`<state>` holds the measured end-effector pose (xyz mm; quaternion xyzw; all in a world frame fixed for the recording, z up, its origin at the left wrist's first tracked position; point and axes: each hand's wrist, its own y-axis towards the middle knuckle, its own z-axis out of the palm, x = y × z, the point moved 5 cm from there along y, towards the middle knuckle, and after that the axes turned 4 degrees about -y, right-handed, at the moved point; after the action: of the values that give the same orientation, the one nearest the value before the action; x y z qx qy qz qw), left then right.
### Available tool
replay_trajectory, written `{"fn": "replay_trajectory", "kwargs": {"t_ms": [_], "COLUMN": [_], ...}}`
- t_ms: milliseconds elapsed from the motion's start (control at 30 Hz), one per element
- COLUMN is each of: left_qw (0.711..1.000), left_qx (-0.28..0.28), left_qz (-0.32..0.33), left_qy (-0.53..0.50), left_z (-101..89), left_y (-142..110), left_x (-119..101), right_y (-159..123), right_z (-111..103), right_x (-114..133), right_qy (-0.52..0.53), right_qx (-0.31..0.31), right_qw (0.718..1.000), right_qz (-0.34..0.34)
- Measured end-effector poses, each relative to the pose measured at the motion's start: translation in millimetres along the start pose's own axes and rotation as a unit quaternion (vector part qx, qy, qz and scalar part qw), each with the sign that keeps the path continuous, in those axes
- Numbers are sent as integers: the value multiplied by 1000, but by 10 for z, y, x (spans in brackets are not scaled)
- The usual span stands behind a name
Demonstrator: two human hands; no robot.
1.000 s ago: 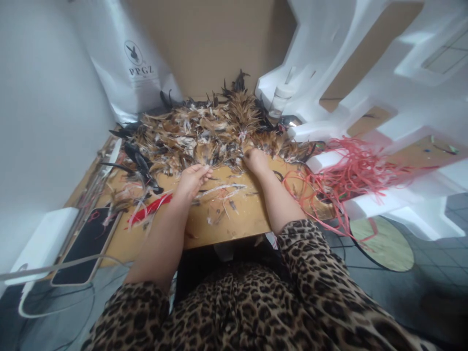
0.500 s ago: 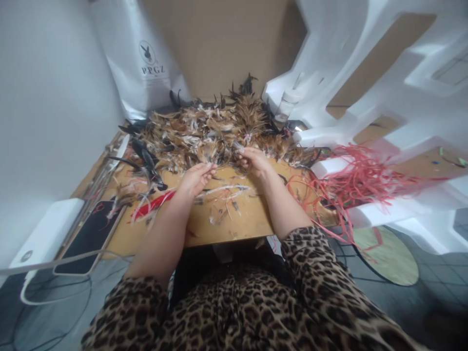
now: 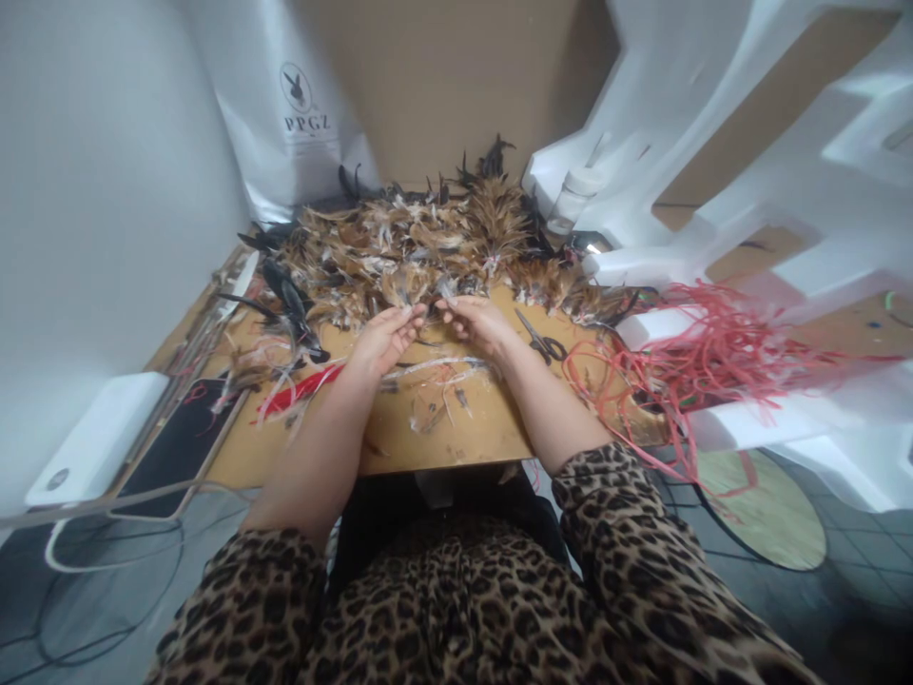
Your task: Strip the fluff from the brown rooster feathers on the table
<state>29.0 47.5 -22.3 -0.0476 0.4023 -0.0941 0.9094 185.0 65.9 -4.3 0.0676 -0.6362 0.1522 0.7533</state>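
A big heap of brown, white and black feathers (image 3: 420,247) covers the far half of a wooden board (image 3: 471,428). My left hand (image 3: 385,338) and my right hand (image 3: 475,322) meet at the near edge of the heap, fingertips pinched together on a small bunch of feathers (image 3: 428,295). Both hands rest low over the board. Loose quills and fluff lie on the board just below my hands.
Scissors (image 3: 542,342) lie right of my right hand. A tangle of red strings (image 3: 699,352) spreads to the right over white foam packing (image 3: 748,143). A red strip (image 3: 296,392), a dark phone (image 3: 178,447), a white power bank (image 3: 92,438) and a white bag (image 3: 300,114) are at left.
My right hand drew back from the heap toward my left hand, and the two now meet on a small bunch of feathers. The scissors are now uncovered.
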Motion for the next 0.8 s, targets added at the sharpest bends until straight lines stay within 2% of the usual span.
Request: {"fn": "replay_trajectory", "kwargs": {"t_ms": [200, 267, 500, 667, 800], "left_qw": [1000, 999, 998, 997, 996], "left_qx": [-24, -29, -12, 23, 25], "left_qz": [10, 14, 24, 59, 76], "left_qy": [8, 5, 50, 48, 46], "left_z": [6, 9, 23, 68, 69], "left_y": [-23, -28, -19, -33, -34], "left_x": [-71, -83, -33, -50, -73], "right_y": [23, 16, -32, -67, -87], "right_z": [-98, -97, 171, 300, 329], "right_x": [66, 83, -20, -92, -90], "right_qy": [-24, -19, -14, -50, -74], "right_qx": [-88, -98, -14, -10, 2], "right_qw": [994, 993, 999, 998, 997], "right_qz": [-52, -63, -30, -20, -22]}}
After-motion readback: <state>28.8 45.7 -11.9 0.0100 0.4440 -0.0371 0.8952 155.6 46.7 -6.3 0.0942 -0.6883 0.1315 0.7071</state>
